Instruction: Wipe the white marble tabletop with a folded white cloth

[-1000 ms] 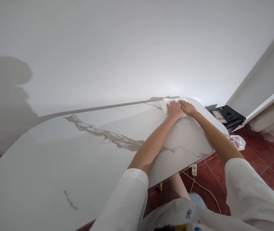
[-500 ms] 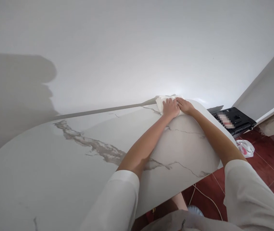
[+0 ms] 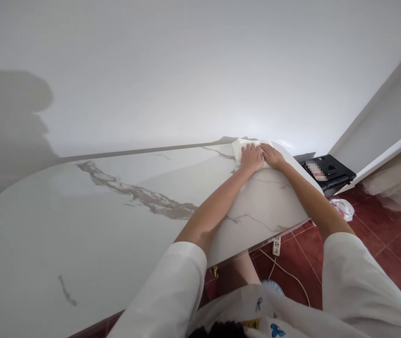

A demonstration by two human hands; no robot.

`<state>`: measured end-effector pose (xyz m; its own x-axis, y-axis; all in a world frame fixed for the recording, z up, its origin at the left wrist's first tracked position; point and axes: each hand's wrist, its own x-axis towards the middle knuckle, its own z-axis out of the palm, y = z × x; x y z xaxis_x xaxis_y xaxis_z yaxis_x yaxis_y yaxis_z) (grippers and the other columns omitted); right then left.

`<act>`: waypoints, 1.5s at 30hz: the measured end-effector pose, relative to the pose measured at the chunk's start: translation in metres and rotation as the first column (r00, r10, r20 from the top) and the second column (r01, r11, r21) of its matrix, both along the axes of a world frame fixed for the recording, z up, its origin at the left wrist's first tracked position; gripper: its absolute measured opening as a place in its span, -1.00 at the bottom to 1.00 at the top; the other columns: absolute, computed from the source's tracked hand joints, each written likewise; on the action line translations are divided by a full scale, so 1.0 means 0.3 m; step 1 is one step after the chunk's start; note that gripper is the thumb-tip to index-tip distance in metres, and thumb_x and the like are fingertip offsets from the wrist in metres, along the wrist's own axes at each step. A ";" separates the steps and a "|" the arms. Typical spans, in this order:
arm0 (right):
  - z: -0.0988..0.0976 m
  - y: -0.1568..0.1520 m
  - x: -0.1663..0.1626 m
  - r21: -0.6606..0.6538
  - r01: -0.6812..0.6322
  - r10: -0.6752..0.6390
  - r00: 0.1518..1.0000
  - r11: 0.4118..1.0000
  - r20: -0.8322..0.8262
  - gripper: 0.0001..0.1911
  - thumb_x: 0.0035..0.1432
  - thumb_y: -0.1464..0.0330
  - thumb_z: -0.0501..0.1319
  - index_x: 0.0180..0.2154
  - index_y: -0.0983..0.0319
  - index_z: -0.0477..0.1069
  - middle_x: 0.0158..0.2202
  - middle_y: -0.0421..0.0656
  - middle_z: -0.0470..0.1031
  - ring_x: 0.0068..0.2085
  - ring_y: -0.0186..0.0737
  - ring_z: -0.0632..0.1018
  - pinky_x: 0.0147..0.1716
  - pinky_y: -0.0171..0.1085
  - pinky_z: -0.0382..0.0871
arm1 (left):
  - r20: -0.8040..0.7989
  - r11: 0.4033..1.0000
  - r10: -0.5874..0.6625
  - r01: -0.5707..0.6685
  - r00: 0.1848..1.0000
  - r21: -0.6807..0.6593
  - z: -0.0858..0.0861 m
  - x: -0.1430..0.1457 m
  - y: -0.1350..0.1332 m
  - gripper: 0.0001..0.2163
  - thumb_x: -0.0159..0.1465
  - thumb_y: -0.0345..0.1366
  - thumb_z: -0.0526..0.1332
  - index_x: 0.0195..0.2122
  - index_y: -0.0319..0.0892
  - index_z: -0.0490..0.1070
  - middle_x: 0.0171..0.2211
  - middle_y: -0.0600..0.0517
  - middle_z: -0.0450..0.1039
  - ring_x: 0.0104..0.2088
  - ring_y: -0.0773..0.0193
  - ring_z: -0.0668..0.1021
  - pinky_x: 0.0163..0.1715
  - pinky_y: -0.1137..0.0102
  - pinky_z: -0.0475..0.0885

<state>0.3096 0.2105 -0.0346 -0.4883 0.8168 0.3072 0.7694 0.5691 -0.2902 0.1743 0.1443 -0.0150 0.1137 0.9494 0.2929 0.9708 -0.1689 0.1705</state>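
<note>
A white cloth (image 3: 240, 149) with a scalloped edge lies bunched at the far right of the white marble-patterned table (image 3: 144, 249), near the wall. My left hand (image 3: 252, 158) presses on it from above, fingers bent over the fabric. Close beside it on the right, my right hand (image 3: 273, 157) grips the cloth too, its fingertips by the left hand's knuckles. Part of the cloth is hidden under both hands. Both arms reach forward across the tabletop.
The table's far edge runs along a white wall (image 3: 172, 75). Past its right end stand a black case (image 3: 334, 171) and a white plastic bag (image 3: 343, 209) on red tiles. A power strip (image 3: 276, 246) with a cable lies below. A pale curtain (image 3: 397, 188) hangs at right.
The view has shifted, showing more floor and the power strip. Both hands stay together on the cloth at the far right of the table, with little visible movement over it.
</note>
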 end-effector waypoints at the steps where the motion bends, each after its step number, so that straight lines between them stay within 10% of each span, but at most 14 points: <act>1: 0.000 -0.026 0.015 -0.003 0.003 -0.003 1.000 1.000 0.002 -0.50 0.30 0.31 -0.13 0.20 0.18 0.27 0.30 -0.12 0.26 0.31 -0.10 0.27 0.29 0.00 0.17 | 0.004 1.000 -0.003 0.003 1.000 -0.001 0.000 0.012 -0.024 -0.56 0.37 -0.27 -0.12 0.19 -0.29 0.26 0.23 -0.20 0.25 0.22 -0.04 0.26 0.21 0.07 0.13; 29: 0.008 -0.714 0.258 0.047 -0.119 0.115 0.990 0.992 0.087 -0.44 0.36 0.19 -0.20 0.26 0.19 0.21 0.30 -0.08 0.25 0.35 -0.06 0.19 0.34 0.06 0.10 | 0.063 0.993 -0.067 0.073 0.996 -0.095 0.020 0.208 -0.702 -0.50 0.37 -0.23 -0.05 0.28 -0.37 0.12 0.34 -0.32 0.04 0.35 -0.19 0.07 0.28 -0.09 0.03; 45: 0.012 -0.516 0.371 0.016 0.003 -0.005 0.996 1.000 0.089 -0.48 0.34 0.24 -0.16 0.21 0.19 0.26 0.29 -0.06 0.27 0.32 -0.10 0.26 0.30 -0.01 0.18 | 0.074 0.987 -0.150 0.154 0.986 -0.043 0.021 0.307 -0.485 -0.53 0.35 -0.23 -0.07 0.23 -0.32 0.18 0.26 -0.29 0.18 0.28 -0.14 0.18 0.22 -0.07 0.09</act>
<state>0.4210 0.0558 -0.0311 -0.5111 0.8142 0.2756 0.7939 0.5700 -0.2118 0.2665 -0.0013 -0.0088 0.2387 0.9358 0.2593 0.9198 -0.3035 0.2486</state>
